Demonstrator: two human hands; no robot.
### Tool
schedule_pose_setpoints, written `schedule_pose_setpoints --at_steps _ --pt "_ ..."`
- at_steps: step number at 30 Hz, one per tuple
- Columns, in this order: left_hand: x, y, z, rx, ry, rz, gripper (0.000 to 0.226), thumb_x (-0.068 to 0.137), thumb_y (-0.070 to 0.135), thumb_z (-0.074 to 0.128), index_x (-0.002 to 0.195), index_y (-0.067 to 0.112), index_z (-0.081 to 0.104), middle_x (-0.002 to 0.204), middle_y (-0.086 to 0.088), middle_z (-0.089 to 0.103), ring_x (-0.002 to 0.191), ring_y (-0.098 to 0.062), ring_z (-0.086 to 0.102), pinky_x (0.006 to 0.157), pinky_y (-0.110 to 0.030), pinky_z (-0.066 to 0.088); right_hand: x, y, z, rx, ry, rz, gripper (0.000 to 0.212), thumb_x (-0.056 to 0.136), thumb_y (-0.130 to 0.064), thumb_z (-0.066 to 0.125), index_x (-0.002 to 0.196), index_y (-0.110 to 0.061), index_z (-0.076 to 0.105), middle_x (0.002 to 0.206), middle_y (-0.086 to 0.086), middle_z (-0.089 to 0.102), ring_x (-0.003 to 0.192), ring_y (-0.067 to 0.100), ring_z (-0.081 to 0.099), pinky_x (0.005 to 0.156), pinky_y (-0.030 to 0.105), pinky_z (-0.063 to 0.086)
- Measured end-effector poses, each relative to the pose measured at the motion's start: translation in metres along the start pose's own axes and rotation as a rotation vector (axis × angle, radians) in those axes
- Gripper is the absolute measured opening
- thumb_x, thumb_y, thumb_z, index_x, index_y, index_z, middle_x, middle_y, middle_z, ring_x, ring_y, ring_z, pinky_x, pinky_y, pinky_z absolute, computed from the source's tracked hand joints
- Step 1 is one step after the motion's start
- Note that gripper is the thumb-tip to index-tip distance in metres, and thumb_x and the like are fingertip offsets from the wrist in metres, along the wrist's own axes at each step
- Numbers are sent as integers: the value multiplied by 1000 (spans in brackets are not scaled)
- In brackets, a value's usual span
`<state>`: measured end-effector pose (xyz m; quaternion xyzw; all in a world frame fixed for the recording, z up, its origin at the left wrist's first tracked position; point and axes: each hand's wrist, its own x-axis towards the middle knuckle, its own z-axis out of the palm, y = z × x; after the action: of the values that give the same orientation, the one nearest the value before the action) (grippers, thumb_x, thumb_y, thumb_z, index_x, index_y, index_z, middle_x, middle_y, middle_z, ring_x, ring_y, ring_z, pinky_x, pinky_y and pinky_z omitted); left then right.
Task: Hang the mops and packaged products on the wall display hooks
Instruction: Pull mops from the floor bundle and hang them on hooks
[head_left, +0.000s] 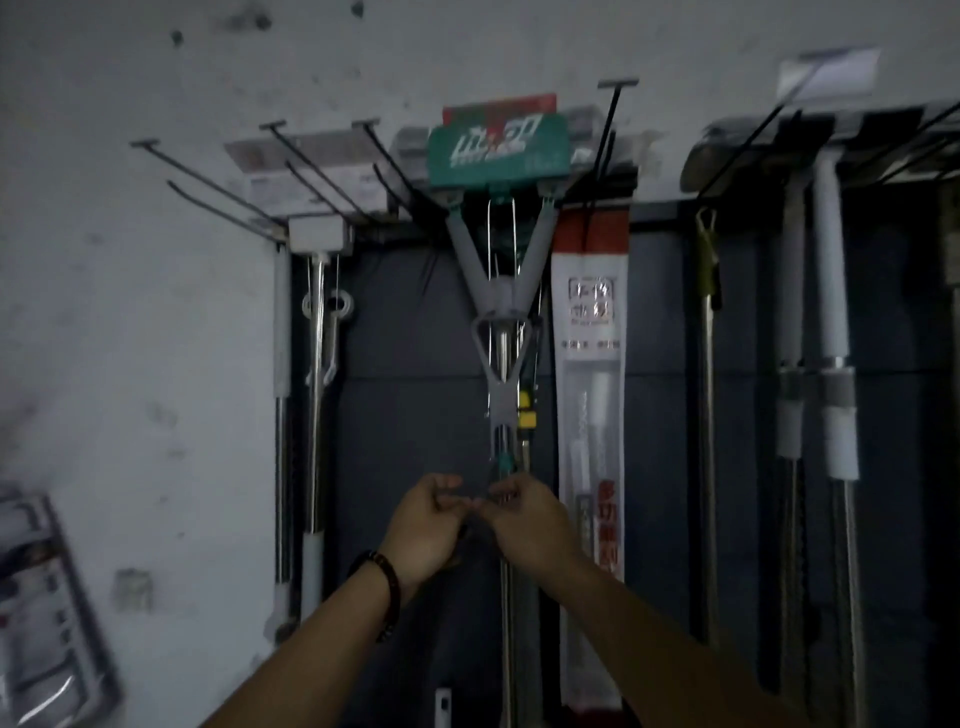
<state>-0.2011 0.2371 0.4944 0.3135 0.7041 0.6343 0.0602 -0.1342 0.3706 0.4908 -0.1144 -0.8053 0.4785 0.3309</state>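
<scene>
A sponge mop with a green head and a grey Y-shaped frame hangs upside down from a wall hook, its metal pole running down the middle. Both hands meet on that pole below the frame. My left hand has its fingers curled at the pole, a bead bracelet on its wrist. My right hand grips the pole from the right. What the fingertips pinch is hidden in the dim light. A long red-and-white packaged product hangs just right of the mop.
Several bare black wire hooks jut out at the upper left. A white mop hangs at the left, and more poles and mops hang at the right. A clear package leans at the lower left against the white wall.
</scene>
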Motion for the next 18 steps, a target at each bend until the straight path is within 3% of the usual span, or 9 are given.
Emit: schedule_pose_setpoints --at_steps 2,4,5,8,9,12,15,18 --pt "-20 -29 1 -12 23 -10 23 103 10 53 123 22 55 109 -10 73 86 -21 70 70 -35 57 -19 21 12 63 -55 26 15 95 -19 77 102 -13 64 95 6 71 83 16 70 65 22 52" --pt "-42 -61 3 -11 46 -41 24 103 9 54 125 17 55 104 -13 74 82 -22 71 65 -33 57 -41 43 22 146 -96 52 10 96 -2 72 98 -3 62 85 9 66 71 12 68 57 18 53" --pt "-56 -77 4 -11 53 -65 24 103 10 55 126 16 55 103 -14 73 82 -23 71 63 -33 57 -52 55 29 155 -113 70 9 96 -1 71 95 -5 63 83 10 66 71 15 68 57 20 55" --pt "-101 -133 6 -11 62 -171 21 102 13 58 122 14 56 99 -14 71 79 -25 69 60 -34 56 -93 94 51 125 -197 162 17 96 -20 74 82 -26 67 89 20 73 79 35 75 70 44 64" --pt "-117 -152 7 -6 72 -208 20 100 13 59 119 13 58 98 -14 72 78 -25 70 60 -35 57 -109 108 58 140 -231 200 15 97 -21 73 85 -26 67 93 21 74 79 35 75 70 45 63" --pt "-164 -209 12 12 110 -330 18 99 11 58 117 9 60 97 -17 73 70 -20 71 57 -33 54 -151 152 82 181 -289 346 8 96 -18 73 103 -19 68 98 17 75 77 27 74 59 34 57" --pt "-211 -246 17 -43 140 -489 9 104 6 55 112 9 58 85 -9 67 55 -15 63 48 -25 42 -191 195 100 224 -333 456 6 96 -10 73 101 -9 69 92 31 68 68 33 66 55 28 51" --pt "-253 -286 15 -61 161 -637 10 102 4 57 108 11 57 96 -14 64 55 -18 62 49 -23 41 -229 230 112 222 -370 584 20 101 -3 65 116 10 66 85 23 61 57 26 56 51 26 42"
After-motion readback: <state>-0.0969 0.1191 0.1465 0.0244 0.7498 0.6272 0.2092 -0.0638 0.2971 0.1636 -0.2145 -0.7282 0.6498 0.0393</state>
